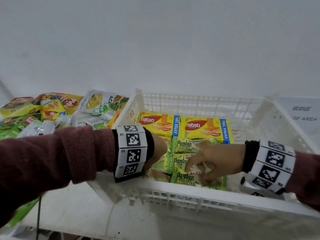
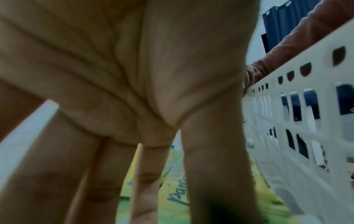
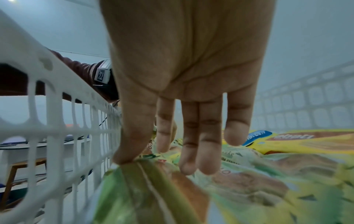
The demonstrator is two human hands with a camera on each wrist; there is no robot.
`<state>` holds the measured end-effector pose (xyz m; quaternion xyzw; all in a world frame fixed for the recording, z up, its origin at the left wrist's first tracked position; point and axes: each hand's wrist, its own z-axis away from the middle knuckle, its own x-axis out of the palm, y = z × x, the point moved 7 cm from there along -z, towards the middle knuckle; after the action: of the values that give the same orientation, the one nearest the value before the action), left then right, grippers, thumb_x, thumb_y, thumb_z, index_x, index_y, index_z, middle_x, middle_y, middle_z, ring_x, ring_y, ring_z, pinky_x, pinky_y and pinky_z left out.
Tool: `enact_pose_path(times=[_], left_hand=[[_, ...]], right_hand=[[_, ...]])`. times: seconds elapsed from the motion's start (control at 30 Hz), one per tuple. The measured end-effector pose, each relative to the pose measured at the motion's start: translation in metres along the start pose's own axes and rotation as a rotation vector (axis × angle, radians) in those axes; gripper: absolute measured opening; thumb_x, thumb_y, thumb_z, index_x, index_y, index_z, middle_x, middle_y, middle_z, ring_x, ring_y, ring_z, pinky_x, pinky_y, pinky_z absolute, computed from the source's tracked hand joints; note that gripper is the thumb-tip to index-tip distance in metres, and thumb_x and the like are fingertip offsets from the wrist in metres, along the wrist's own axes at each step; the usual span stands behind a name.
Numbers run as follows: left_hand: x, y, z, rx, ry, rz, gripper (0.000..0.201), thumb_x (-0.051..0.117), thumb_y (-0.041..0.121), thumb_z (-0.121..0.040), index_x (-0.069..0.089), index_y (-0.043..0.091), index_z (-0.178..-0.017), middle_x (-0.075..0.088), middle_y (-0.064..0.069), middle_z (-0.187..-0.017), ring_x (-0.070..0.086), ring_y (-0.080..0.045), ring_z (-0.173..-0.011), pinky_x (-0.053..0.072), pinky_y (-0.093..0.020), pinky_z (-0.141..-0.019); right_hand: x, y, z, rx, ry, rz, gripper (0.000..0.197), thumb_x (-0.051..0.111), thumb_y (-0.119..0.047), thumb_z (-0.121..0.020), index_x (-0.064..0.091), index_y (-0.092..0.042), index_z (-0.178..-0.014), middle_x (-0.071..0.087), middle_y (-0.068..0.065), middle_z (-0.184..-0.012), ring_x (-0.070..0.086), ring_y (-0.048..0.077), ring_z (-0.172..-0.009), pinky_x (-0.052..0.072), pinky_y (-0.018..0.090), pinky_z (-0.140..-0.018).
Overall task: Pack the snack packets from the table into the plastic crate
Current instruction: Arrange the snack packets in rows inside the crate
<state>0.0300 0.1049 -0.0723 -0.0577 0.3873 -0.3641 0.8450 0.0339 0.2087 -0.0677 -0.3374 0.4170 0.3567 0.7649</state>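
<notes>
A white plastic crate stands on the table. Two yellow nabati wafer packets lie along its back. In front of them lie three green Pandan layer cake packets. My left hand reaches in over the crate's left wall. Its straight fingers point down onto a green packet. My right hand comes in from the right. Its fingers are extended and rest on the nearest Pandan packets, the thumb touching one packet's edge.
A pile of mixed snack packets covers the table left of the crate. A green packet and a black cable lie at the front left. A paper label lies right of the crate, and a white wall rises behind.
</notes>
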Motion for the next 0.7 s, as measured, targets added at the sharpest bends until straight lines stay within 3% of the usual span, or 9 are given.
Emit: enact_pose_path(times=[0.07,0.17,0.23,0.33,0.4,0.47,0.5,0.57,0.7], left_hand=[[0.004,0.007,-0.004,0.023,-0.037,-0.003,0.041,0.069,0.029,-0.082,0.058,0.004,-0.113,0.058,-0.007,-0.093,0.054,-0.023,-0.09,0.041,-0.029,-0.071],[0.009,0.013,-0.002,0.046,-0.081,-0.001,0.026,0.065,0.027,-0.085,0.063,0.007,-0.102,0.05,-0.003,-0.071,0.047,-0.019,-0.08,0.038,-0.028,-0.059],[0.005,0.012,0.0,0.048,-0.054,0.039,0.031,0.058,0.028,-0.09,0.064,0.002,-0.107,0.058,-0.007,-0.081,0.047,-0.018,-0.081,0.034,-0.023,-0.051],[-0.015,-0.003,0.006,0.05,0.059,0.243,0.027,0.056,0.024,-0.091,0.063,0.004,-0.107,0.062,-0.008,-0.096,0.051,-0.016,-0.083,0.036,-0.022,-0.056],[-0.027,-0.011,0.012,0.089,0.129,0.363,0.024,0.061,0.024,-0.087,0.06,0.011,-0.107,0.061,-0.004,-0.097,0.05,-0.015,-0.084,0.035,-0.02,-0.057],[-0.03,-0.005,0.013,0.134,0.141,0.378,0.03,0.064,0.025,-0.085,0.057,0.014,-0.112,0.053,0.002,-0.089,0.045,-0.014,-0.084,0.034,-0.023,-0.06],[-0.026,0.003,0.01,0.143,0.12,0.341,0.032,0.064,0.025,-0.086,0.056,0.013,-0.115,0.052,0.002,-0.088,0.044,-0.014,-0.084,0.035,-0.024,-0.062],[-0.01,0.02,-0.001,0.143,0.043,0.201,0.032,0.059,0.025,-0.089,0.057,0.007,-0.116,0.054,-0.003,-0.089,0.045,-0.017,-0.085,0.035,-0.026,-0.062],[0.005,0.034,-0.012,0.121,-0.008,0.008,0.029,0.051,0.02,-0.094,0.059,0.001,-0.114,0.04,0.001,-0.065,0.046,-0.019,-0.08,0.031,-0.023,-0.048]], right_hand=[[0.001,-0.002,-0.001,0.0,-0.014,0.034,0.048,0.059,-0.028,-0.088,0.043,-0.033,-0.132,0.051,-0.009,-0.091,0.037,-0.007,-0.058,0.026,-0.005,-0.06],[0.005,-0.004,-0.002,0.021,-0.035,0.071,0.052,0.062,-0.03,-0.086,0.041,-0.036,-0.133,0.051,-0.009,-0.092,0.043,0.005,-0.066,0.026,0.013,-0.062],[0.004,-0.005,-0.001,0.014,-0.033,0.087,0.053,0.062,-0.03,-0.085,0.041,-0.037,-0.134,0.052,-0.007,-0.093,0.044,0.009,-0.074,0.028,0.017,-0.061],[-0.007,-0.004,0.001,-0.024,0.011,-0.015,0.057,0.065,-0.026,-0.083,0.043,-0.036,-0.135,0.047,-0.012,-0.088,0.043,0.005,-0.076,0.027,0.007,-0.06],[-0.012,-0.007,0.004,-0.092,0.037,-0.075,0.059,0.069,-0.023,-0.08,0.046,-0.035,-0.133,0.047,-0.021,-0.094,0.044,-0.003,-0.083,0.034,0.011,-0.073],[-0.009,-0.01,0.005,-0.134,0.028,0.006,0.059,0.065,-0.019,-0.082,0.045,-0.037,-0.134,0.05,-0.012,-0.126,0.047,0.007,-0.112,0.038,0.027,-0.093],[-0.005,-0.013,0.004,-0.149,0.016,0.091,0.058,0.061,-0.017,-0.083,0.044,-0.037,-0.135,0.043,-0.007,-0.14,0.042,0.014,-0.124,0.036,0.036,-0.099],[0.005,-0.02,0.001,-0.207,-0.019,0.205,0.061,0.055,-0.008,-0.083,0.042,-0.031,-0.137,0.033,-0.002,-0.15,0.033,0.023,-0.133,0.034,0.046,-0.103],[0.022,-0.017,-0.002,-0.149,-0.165,0.308,0.074,0.056,-0.01,-0.085,0.021,-0.031,-0.146,0.012,-0.01,-0.156,0.009,0.019,-0.145,0.01,0.043,-0.116]])
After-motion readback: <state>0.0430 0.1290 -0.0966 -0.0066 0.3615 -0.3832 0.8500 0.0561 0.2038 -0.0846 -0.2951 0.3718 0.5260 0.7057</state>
